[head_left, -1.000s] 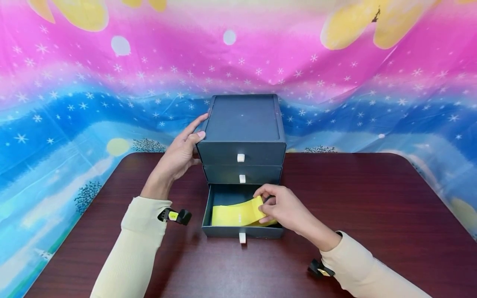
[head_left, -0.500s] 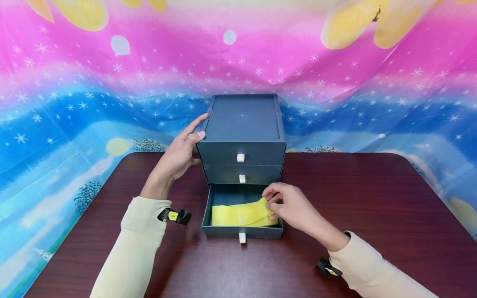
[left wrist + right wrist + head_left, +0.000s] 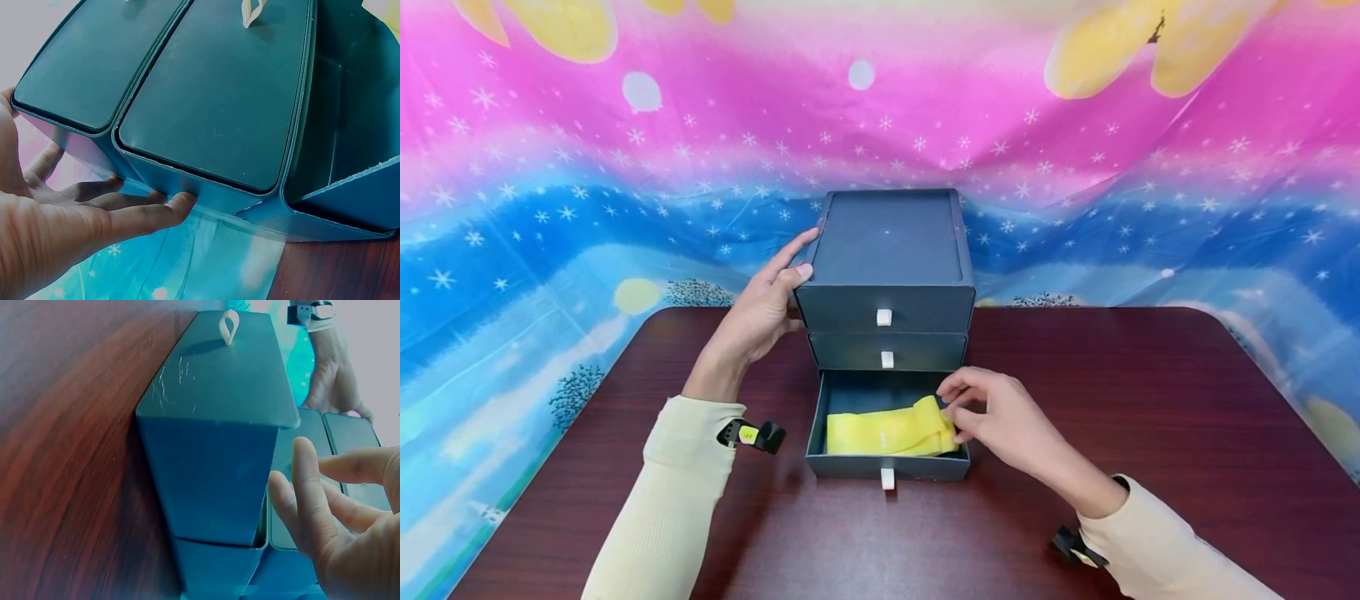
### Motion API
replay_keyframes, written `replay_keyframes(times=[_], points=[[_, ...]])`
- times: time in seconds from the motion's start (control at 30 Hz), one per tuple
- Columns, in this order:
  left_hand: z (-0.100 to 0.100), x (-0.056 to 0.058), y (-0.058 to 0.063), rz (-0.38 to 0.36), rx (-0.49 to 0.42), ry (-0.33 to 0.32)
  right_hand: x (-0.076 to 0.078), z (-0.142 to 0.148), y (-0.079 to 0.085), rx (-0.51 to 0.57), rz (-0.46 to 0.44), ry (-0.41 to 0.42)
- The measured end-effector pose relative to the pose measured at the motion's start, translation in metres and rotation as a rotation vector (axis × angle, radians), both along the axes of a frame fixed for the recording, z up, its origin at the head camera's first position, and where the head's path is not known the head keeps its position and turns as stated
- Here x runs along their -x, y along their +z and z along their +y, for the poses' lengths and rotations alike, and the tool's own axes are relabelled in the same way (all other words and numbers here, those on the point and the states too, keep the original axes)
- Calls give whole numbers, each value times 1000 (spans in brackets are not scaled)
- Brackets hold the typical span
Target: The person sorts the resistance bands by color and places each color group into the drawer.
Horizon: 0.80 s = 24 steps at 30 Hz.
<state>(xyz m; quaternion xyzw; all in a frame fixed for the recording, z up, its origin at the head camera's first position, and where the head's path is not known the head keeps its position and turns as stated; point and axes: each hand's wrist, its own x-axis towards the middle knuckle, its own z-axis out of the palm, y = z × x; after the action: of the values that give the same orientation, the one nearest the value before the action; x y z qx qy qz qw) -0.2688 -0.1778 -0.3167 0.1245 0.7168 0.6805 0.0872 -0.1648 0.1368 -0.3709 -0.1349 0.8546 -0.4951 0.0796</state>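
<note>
A dark grey three-drawer box (image 3: 887,242) stands on the table, its bottom drawer (image 3: 887,468) pulled out. Inside that drawer lies a flat yellow resistance band (image 3: 872,432), looped and slightly raised at its right end. My left hand (image 3: 756,312) rests against the box's left side, thumb at the top edge; in the left wrist view its fingers (image 3: 147,215) press on the side wall. By the drawer's right wall, my right hand (image 3: 1000,417) has loosely bent fingers right at the band's end. Those fingers (image 3: 307,481) show nothing between them in the right wrist view.
The upper two drawers are closed, with white pull tabs (image 3: 884,317) on their fronts. A dark red-brown wooden table (image 3: 1112,392) spreads around the box. Behind it hangs a pink and blue cloth (image 3: 700,150) with snowflakes. Each wrist wears a black strap with a camera.
My right hand has let go of the yellow band and drawn right toward the drawer wall. The band has settled lower in the drawer. My left hand and the box stay put.
</note>
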Motion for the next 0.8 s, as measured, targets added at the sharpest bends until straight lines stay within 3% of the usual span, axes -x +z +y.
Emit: replay_keyframes(times=[0.17, 0.47, 0.8], points=[[0, 0, 1, 1, -2, 0, -12, -1, 0, 14, 58, 29], [1, 0, 1, -4, -13, -3, -36, -10, -4, 30, 129, 172], [1, -1, 1, -5, -13, -2, -47, -20, -18, -15, 125, 292]])
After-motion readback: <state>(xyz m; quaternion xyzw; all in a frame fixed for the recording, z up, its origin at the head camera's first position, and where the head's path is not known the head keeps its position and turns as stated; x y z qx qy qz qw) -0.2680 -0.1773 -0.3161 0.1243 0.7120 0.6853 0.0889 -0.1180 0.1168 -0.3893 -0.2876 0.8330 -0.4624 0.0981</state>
